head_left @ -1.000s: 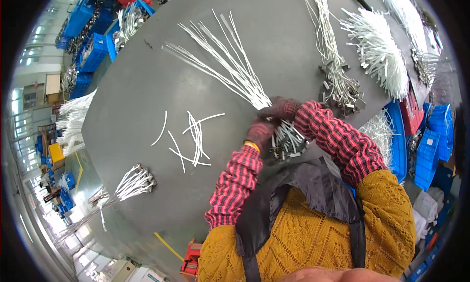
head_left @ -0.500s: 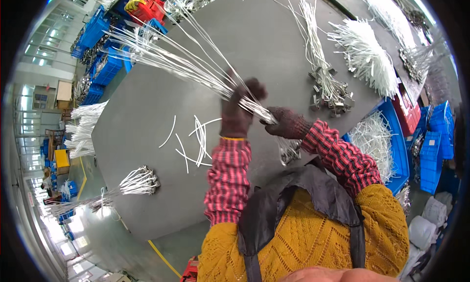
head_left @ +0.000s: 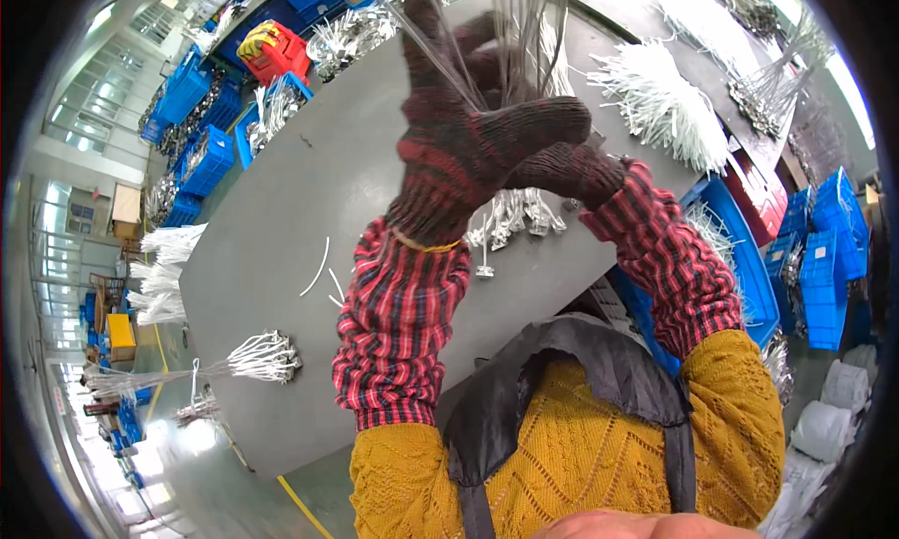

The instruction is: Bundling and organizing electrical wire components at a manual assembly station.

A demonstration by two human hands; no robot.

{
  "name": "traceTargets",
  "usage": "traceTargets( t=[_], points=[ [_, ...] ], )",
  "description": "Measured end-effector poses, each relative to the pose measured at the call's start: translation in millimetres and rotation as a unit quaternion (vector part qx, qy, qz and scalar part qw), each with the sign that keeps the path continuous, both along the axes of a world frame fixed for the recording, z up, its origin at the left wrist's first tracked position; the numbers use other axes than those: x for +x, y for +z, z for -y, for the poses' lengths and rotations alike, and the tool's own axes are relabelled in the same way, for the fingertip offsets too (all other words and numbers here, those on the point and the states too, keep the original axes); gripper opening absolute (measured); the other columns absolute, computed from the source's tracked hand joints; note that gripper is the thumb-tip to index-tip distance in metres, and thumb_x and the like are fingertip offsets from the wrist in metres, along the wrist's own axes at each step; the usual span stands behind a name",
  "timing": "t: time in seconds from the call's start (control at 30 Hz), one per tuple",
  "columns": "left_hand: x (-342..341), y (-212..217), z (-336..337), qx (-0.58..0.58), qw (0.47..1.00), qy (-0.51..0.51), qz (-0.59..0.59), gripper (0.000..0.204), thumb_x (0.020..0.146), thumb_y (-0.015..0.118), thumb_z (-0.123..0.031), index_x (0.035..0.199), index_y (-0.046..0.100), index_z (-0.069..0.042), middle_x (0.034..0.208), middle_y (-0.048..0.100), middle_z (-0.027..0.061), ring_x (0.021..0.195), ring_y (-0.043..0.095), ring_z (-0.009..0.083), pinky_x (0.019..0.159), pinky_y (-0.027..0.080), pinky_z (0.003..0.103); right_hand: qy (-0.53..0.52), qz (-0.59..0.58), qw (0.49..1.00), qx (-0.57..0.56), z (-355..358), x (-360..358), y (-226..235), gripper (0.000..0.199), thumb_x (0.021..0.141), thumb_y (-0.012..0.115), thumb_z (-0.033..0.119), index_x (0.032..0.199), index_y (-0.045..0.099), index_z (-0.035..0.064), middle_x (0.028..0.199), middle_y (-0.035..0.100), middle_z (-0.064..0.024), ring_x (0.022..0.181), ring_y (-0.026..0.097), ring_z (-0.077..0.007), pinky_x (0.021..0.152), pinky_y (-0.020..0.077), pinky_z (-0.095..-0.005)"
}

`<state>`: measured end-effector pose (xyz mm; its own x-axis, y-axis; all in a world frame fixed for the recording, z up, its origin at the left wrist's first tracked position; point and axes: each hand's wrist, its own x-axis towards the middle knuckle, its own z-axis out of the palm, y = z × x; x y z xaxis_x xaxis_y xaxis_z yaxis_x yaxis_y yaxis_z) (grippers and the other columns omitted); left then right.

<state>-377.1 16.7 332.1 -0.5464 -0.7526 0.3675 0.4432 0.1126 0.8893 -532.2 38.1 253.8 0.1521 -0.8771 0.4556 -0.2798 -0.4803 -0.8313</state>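
Note:
Both my hands wear dark knitted gloves and are raised over the grey table. My left hand (head_left: 449,146) is open, with its thumb stretched right and its fingers apart. Thin pale wires (head_left: 534,43) rise in a bundle beside and between these fingers, slightly blurred. Crossing behind the left thumb, my right hand (head_left: 571,172) is closed about the bundle; its fingertips are hidden. Below the hands show white-sleeved wire ends with small metal clips (head_left: 513,216); one of them (head_left: 484,269) hangs lower. Loose white strips (head_left: 318,269) lie left of my left forearm.
A tied wire bundle (head_left: 267,356) lies at the table's (head_left: 253,295) left edge. White sleeved bundles (head_left: 660,99) lie at the far right. Beside my right arm stands a blue bin (head_left: 749,249) of white strips. A red container (head_left: 273,52) and blue crates (head_left: 206,160) stand beyond the table.
The bundle has swung from slanting left to upright. My left hand has moved up and its fingers have spread; the right hand has risen slightly. Metal-tipped ends now show below the hands.

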Motion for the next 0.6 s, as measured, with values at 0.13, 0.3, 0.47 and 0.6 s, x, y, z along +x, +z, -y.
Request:
traceTargets(
  t=[0.13, 0.3, 0.47, 0.6],
  points=[
    [-13.9, -4.1, -4.1, -0.236, 0.915, 0.271, 0.183, 0.050, 0.087, 0.077, -0.011, 0.130, 0.055, 0.001, 0.093, 0.071, 0.0068, 0.084, 0.071, 0.0197, 0.073, 0.060, 0.031, 0.048, 0.152, 0.987, 0.017, 18.7, 42.2, 9.3, 0.068, 0.073, 0.088, 0.030, 0.129, 0.059, 0.0020, 0.123, 0.065, -0.0144, 0.120, 0.059, -0.0268, 0.108, 0.0443, -0.0400],
    [12.1, 66.9, -15.0, -0.128, 0.975, 0.181, -0.025, 0.039, 0.082, 0.082, -0.019, 0.110, 0.065, 0.002, 0.090, 0.073, 0.0105, 0.080, 0.071, 0.0183, 0.076, 0.060, 0.033, -0.003, 0.210, 0.974, 0.083, 22.8, 63.1, 40.9, 0.067, 0.075, 0.086, 0.028, 0.130, 0.058, 0.0024, 0.121, 0.066, -0.0152, 0.118, 0.061, -0.0264, 0.106, 0.0464, -0.0397],
    [14.2, 33.6, -17.8, -0.113, 0.947, 0.261, 0.151, 0.019, 0.087, 0.074, -0.005, 0.104, 0.067, 0.000, 0.074, 0.067, 0.0040, 0.058, 0.062, 0.0120, 0.053, 0.051, 0.026, -0.041, -0.021, 0.950, -0.309, 56.2, 87.7, -6.6, 0.062, 0.081, 0.080, 0.032, 0.131, 0.056, 0.0035, 0.118, 0.068, -0.0176, 0.103, 0.067, -0.0257, 0.091, 0.0529, -0.0449],
    [39.5, 45.0, 0.5, -0.322, 0.862, 0.373, 0.120, 0.014, 0.091, 0.071, -0.010, 0.101, 0.069, -0.001, 0.076, 0.066, 0.0034, 0.061, 0.060, 0.0127, 0.056, 0.049, 0.027, 0.004, 0.086, 0.993, 0.078, 39.6, 97.2, 30.2, 0.069, 0.075, 0.083, 0.040, 0.131, 0.058, 0.0085, 0.113, 0.070, -0.0122, 0.098, 0.068, -0.0241, 0.085, 0.0535, -0.0439]
  ],
)
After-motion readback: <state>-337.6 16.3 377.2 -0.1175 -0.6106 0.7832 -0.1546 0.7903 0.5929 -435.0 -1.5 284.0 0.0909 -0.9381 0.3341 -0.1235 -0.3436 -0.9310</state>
